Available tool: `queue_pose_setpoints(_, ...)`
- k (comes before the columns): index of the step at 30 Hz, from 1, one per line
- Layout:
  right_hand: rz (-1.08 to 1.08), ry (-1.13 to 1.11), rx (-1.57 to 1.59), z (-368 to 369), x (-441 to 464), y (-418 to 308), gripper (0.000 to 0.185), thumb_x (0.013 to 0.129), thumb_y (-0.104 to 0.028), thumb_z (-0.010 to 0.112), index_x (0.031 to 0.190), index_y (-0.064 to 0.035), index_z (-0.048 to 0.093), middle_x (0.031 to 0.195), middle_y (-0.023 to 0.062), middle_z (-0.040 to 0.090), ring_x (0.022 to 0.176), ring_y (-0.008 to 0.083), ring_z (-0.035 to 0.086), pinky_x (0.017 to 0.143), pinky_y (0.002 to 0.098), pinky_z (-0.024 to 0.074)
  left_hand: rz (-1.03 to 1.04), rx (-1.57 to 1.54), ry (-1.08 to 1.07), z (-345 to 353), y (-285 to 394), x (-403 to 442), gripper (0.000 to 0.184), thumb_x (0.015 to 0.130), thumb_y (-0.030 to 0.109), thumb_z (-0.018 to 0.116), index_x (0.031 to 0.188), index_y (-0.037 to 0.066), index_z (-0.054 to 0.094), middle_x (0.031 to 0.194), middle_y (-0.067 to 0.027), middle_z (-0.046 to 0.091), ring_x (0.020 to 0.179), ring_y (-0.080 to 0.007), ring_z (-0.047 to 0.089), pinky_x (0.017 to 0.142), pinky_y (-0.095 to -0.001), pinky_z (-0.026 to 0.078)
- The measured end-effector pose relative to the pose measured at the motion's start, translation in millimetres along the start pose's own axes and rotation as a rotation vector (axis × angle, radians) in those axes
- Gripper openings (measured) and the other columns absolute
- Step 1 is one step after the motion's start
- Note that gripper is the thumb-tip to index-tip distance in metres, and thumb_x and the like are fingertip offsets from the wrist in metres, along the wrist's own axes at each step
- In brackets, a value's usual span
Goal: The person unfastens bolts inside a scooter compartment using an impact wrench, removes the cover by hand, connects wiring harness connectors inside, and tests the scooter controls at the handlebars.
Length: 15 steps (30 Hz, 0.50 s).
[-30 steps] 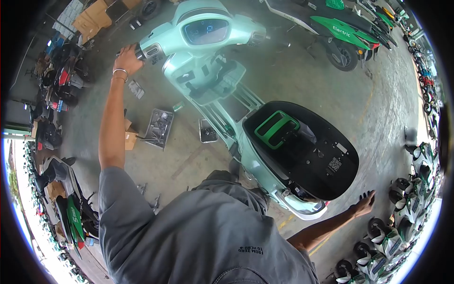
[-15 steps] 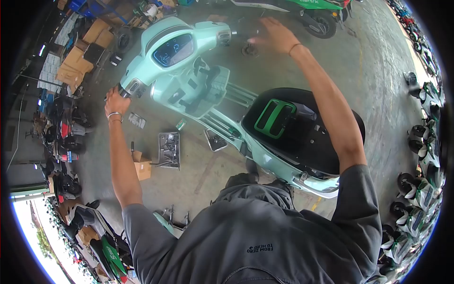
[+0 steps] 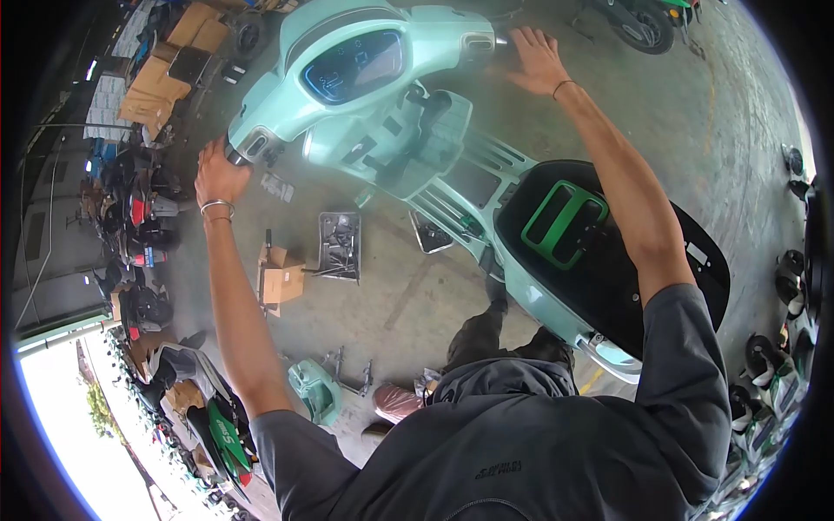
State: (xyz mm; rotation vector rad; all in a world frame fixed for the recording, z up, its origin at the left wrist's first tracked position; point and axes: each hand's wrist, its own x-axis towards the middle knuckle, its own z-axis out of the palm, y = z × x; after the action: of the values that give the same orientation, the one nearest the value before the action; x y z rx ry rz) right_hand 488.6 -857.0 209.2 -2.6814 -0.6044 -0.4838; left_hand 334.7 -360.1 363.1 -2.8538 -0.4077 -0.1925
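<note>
A mint-green scooter [image 3: 408,165] stands in front of me, its dashboard screen [image 3: 354,68] lit blue. The fingers of my left hand [image 3: 222,176] are wrapped round the left handlebar grip, beside the left switch block [image 3: 258,144]. Over at the right end of the handlebar, my right hand [image 3: 536,62] lies over the other grip with its fingers bent across the top. Most of that grip is hidden under the hand. The seat is absent from the rear body, showing a black storage tub [image 3: 599,300] with a green frame [image 3: 565,224] in it.
On the floor to the left are a metal parts tray [image 3: 340,247], a cardboard box [image 3: 282,282] and a mint-green body panel [image 3: 314,391]. A second tray [image 3: 430,233] lies beside the scooter. Several scooters line the right edge; another wheel [image 3: 645,28] is at the top.
My right hand has come from the air beside the handlebar onto the right grip. My left hand stays on its grip. The scooter appears nearer and further right in view.
</note>
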Motion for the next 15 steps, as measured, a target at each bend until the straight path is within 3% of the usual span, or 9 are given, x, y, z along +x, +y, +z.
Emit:
queue_pose_setpoints(10,0.027,0.125,0.004,7.7,-21.6,-7.6,0.089,0.071,-0.076,0.065,0.129,-0.0088,0.052,0.124,0.0104,0.054,0.119,0.0314,0.047,0.104,0.0479,0.0284,0.076,0.054,0.027,15.1,-14.2,24.2,0.076,0.069,0.025,0.073,0.140,0.015,0.048,0.142,-0.0117,0.049,0.131,-0.0290,0.046,0.106,-0.0428,0.044)
queue_pose_setpoints(12,0.008,0.153,-0.005,9.6,-21.3,-8.1,0.086,0.075,-0.064,0.070,0.135,-0.0067,0.047,0.117,0.0096,0.054,0.112,0.0310,0.048,0.102,0.0468,0.0297,0.067,0.039,0.036,13.9,-13.3,21.0,0.075,0.069,0.025,0.072,0.139,0.015,0.049,0.141,-0.0124,0.050,0.131,-0.0296,0.047,0.106,-0.0432,0.044)
queue_pose_setpoints(15,-0.008,0.151,0.022,7.4,-18.6,-6.5,0.086,0.074,-0.064,0.070,0.134,-0.0069,0.048,0.118,0.0098,0.054,0.113,0.0307,0.048,0.102,0.0470,0.0293,0.076,0.033,0.047,11.9,-11.8,19.6,0.073,0.069,0.025,0.072,0.138,0.014,0.050,0.139,-0.0128,0.051,0.129,-0.0304,0.047,0.105,-0.0435,0.045)
